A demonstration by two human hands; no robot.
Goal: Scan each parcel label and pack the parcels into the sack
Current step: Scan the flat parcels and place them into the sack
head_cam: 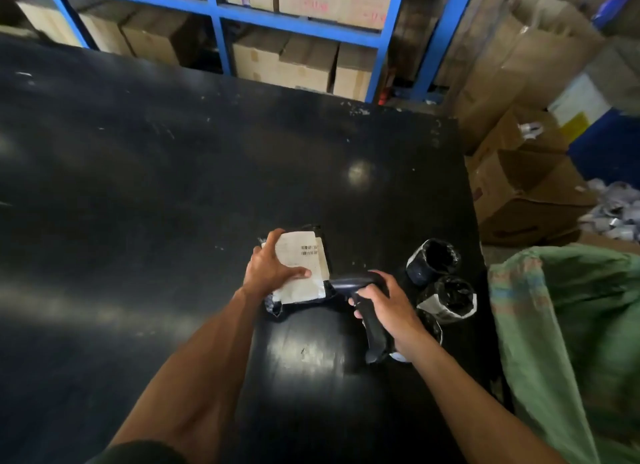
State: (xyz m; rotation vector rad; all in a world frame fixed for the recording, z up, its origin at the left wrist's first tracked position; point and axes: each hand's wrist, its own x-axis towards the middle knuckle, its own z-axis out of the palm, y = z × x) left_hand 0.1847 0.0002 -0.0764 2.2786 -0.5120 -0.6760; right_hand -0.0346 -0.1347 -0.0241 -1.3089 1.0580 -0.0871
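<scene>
Fingers (375, 292) round scanner (367, 304) — beside label (301, 266)

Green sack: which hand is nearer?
Right. The right hand, gripping the scanner, is nearer the green sack; the left hand holds the parcel farther away.

Green sack (571, 325) cut off by right and bottom edges, print on the parcel label (301, 266) too small to read, far shelf boxes (304, 65) blurred, a third small parcel (433, 325) mostly hidden behind the right hand (388, 307)
</scene>
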